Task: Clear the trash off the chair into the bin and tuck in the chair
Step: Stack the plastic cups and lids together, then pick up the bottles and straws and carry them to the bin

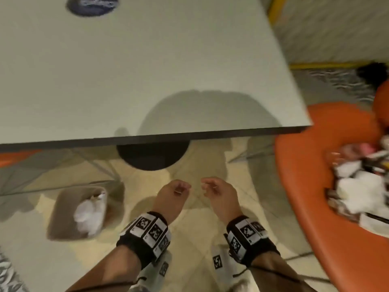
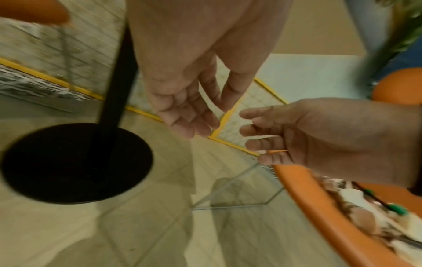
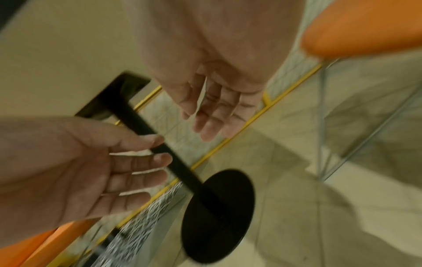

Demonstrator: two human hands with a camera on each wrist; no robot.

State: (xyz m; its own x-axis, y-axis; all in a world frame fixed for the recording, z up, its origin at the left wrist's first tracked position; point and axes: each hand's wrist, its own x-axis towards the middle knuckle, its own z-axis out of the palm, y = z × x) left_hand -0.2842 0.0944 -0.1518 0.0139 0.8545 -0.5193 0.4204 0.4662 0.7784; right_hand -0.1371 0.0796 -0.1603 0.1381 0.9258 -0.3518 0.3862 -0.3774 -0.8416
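Note:
An orange chair (image 1: 305, 165) stands at the right, pulled out from the white table (image 1: 126, 70). A pile of white paper and wrappers (image 1: 362, 186) lies on its seat. On the floor at the lower left is a brown bin (image 1: 61, 207) with white crumpled paper (image 1: 88, 213) inside. My left hand (image 1: 181, 188) and right hand (image 1: 210, 187) hover side by side over the floor between bin and chair, fingers relaxed and holding nothing. The left wrist view shows the left hand (image 2: 189, 115), the right hand (image 2: 285, 133) and the chair's seat edge (image 2: 319, 204) with trash (image 2: 370, 216).
The table's black round base (image 1: 151, 157) and post stand on the tiled floor just ahead of my hands. A second orange chair (image 3: 365, 27) with thin metal legs shows in the right wrist view. A yellow strip (image 1: 320, 65) borders the floor beyond the table.

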